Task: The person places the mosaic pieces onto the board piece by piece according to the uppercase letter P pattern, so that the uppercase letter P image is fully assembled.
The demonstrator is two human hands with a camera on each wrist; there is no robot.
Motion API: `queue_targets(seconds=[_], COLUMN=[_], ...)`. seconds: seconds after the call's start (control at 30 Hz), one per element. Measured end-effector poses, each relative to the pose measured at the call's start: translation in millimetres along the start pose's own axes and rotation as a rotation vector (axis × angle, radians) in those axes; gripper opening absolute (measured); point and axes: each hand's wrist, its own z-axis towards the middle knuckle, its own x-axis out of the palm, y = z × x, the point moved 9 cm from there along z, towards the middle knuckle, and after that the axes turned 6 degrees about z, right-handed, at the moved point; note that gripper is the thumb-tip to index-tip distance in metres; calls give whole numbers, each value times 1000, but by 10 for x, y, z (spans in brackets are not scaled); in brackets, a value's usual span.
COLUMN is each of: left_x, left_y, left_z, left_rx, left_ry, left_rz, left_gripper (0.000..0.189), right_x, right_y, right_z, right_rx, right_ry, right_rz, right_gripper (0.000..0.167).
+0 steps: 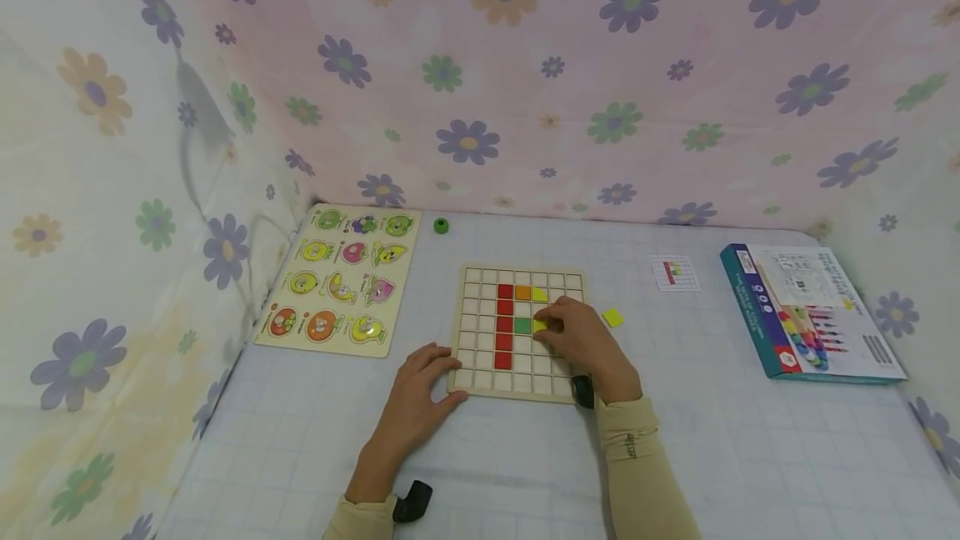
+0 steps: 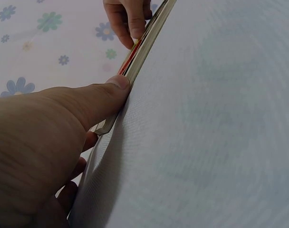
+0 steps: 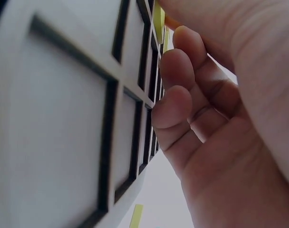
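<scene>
A wooden grid board (image 1: 483, 361) lies on the table in the head view. Set in its cells are a column of several red tiles (image 1: 504, 325), an orange tile (image 1: 522, 293) and a yellow tile (image 1: 540, 295) on one row, and a green tile (image 1: 522, 326) lower down. My right hand (image 1: 588, 344) pinches another yellow tile (image 1: 538, 325) at the cell right of the green one, mostly covered by the fingertips. With relaxed fingers, my left hand (image 1: 416, 394) touches the board's near left corner; its thumb (image 2: 118, 81) presses the near edge in the left wrist view.
Right of the board lie a loose yellow tile (image 1: 613, 317) and a small pattern card (image 1: 675, 273). A box (image 1: 817, 311) sits farther right. To the left are a fruit puzzle board (image 1: 300, 261) and a small green round piece (image 1: 441, 226). Flowered cloth walls surround the table.
</scene>
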Motion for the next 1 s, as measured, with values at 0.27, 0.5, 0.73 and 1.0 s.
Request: queue_targets(seconds=[0.27,0.5,0.73,1.0], left_x=[7,1,-23,-21], left_y=[17,13,-19,-24], left_z=[2,2,-2,-8], left_rx=[-16,1,29,7], left_ry=[2,-13,-39,-15], left_rz=[-7,-2,9,9], left_gripper=[40,40,41,40], right_x=[-18,-18,-9,-5], right_y=[28,41,47,26], right_z=[-6,5,8,22], right_rx=[-34,-89,-87,-69], right_ry=[-16,-22,-12,-12], right_rz=[-10,-42,-51,-57], right_gripper=[25,20,21,22])
